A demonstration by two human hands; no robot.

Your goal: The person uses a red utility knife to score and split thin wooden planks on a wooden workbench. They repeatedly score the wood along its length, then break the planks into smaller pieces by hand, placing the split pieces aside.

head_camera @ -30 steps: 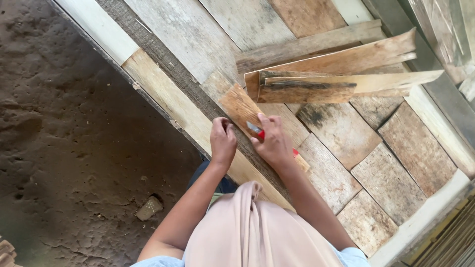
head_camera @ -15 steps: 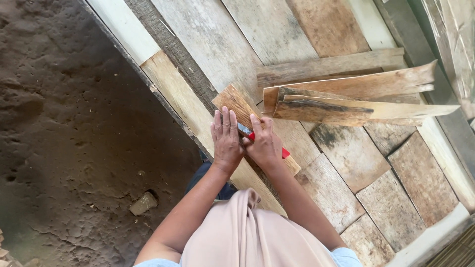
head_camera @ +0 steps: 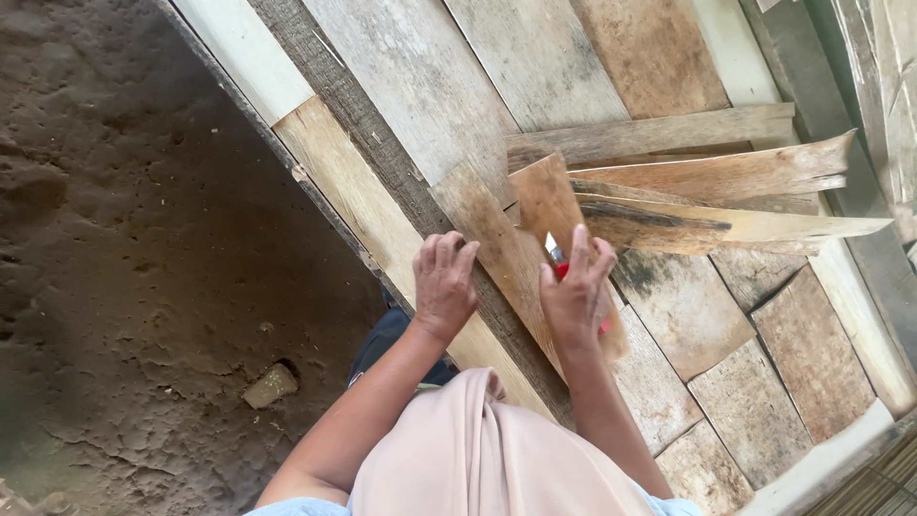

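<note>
A floor of worn wooden boards [head_camera: 420, 86] runs from eleven o'clock down to five, dirt ground [head_camera: 115, 268] on its nine o'clock side. On it a short brown plank [head_camera: 521, 253] lies with its long axis from about twelve to five o'clock, under both hands. The left hand [head_camera: 444, 287] rests spread and empty at the plank's nine o'clock edge. The right hand [head_camera: 576, 291], closer to the plank's middle, presses down what looks like a red-handled knife [head_camera: 557, 260], its blade pointing toward eleven
</note>
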